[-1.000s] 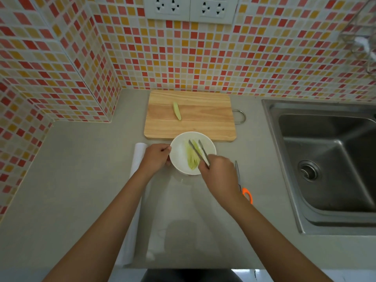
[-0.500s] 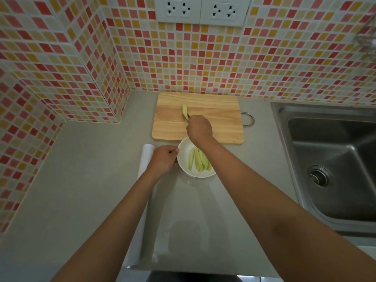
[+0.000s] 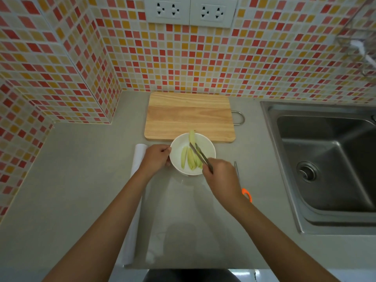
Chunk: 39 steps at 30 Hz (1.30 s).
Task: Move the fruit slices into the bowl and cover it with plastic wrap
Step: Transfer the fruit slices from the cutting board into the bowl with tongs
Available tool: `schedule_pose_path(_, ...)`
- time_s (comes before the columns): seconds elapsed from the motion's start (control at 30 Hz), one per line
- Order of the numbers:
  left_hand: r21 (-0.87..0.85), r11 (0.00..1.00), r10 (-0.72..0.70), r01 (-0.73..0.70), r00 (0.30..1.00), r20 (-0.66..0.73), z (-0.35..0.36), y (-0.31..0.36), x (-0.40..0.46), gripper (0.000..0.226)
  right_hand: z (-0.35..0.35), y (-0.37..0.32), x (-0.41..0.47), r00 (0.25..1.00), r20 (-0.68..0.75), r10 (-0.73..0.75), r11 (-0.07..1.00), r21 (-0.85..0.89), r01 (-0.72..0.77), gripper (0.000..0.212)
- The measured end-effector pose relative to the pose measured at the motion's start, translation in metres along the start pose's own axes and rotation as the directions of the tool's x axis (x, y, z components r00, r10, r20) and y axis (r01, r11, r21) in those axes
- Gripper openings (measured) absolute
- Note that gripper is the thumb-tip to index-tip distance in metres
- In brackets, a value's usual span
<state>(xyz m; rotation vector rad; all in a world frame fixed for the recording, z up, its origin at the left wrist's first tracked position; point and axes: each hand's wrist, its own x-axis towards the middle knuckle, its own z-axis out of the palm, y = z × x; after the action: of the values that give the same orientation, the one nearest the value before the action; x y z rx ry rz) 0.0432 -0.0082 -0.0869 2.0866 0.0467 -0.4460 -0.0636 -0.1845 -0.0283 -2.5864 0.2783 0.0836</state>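
I counted one white bowl [image 3: 177,159], round and smooth-glazed, and took it as my landmark. Inside it lay about five pale green fruit slices [image 3: 190,157], long and narrow; one more slice [image 3: 192,135] leaned over the bowl's far rim. My left hand [image 3: 155,159] curled against the bowl's left edge, fingers gripping the rim. My right hand [image 3: 220,175], just right of and nearer than the bowl, was closed round one pair of metal tongs [image 3: 200,156], whose two thin arms reached in over the slices; whether their tips pinched a slice I could not tell. Beyond the bowl, touching or slightly under its far rim, lay one rectangular wooden cutting board [image 3: 189,117] with visible grain and a wire loop handle. Left of the bowl ran one white roll of plastic wrap [image 3: 135,200], its clear sheet [image 3: 183,220] spread on the grey counter [image 3: 71,190] nearer than the bowl. Right of the bowl lay one pair of scissors [image 3: 242,184] with an orange handle, and further right one steel sink [image 3: 325,169].
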Motion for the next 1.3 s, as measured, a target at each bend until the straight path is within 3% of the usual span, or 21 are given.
schedule_pose_path(0.23,0.006,1.000,0.017,-0.017,1.000,0.007,-0.001,0.003,-0.002,0.026,0.016,0.003,-0.014,0.995,0.085,0.057,0.981,-0.192,-0.039,0.031)
schedule_pose_path(0.33,-0.001,1.000,0.012,-0.012,1.000,0.007,-0.001,0.004,-0.003,0.027,0.007,0.003,-0.014,0.999,0.023,0.032,0.967,-0.254,-0.025,0.032)
schedule_pose_path(0.4,-0.009,1.000,0.011,-0.011,1.000,0.010,-0.001,0.004,-0.002,0.027,-0.005,0.004,-0.009,0.996,-0.080,0.032,0.976,-0.213,-0.049,0.030)
schedule_pose_path(0.5,-0.009,1.000,0.003,-0.003,1.000,0.003,0.000,0.002,0.000,0.027,-0.023,0.013,0.025,0.959,-0.224,0.176,0.983,-0.012,-0.183,0.028)
schedule_pose_path(0.63,-0.005,1.000,0.012,-0.012,1.000,0.003,0.001,-0.001,0.002,0.028,-0.019,0.031,0.098,0.914,-0.283,0.290,0.956,0.041,-0.290,0.028)
schedule_pose_path(0.73,-0.003,1.000,0.015,-0.015,1.000,0.007,0.001,-0.004,0.003,0.027,-0.003,0.044,0.139,0.916,-0.247,0.316,0.937,-0.068,-0.342,0.033)
schedule_pose_path(0.97,-0.048,0.998,0.033,-0.033,0.999,0.007,0.000,-0.004,0.003,0.031,0.018,0.056,0.173,0.927,-0.169,0.336,0.922,-0.143,-0.360,0.036)
schedule_pose_path(1.3,-0.060,0.997,0.044,-0.043,0.999,0.008,-0.002,-0.001,0.002,0.029,0.013,0.063,0.176,0.939,-0.159,0.306,0.945,-0.072,-0.320,0.045)
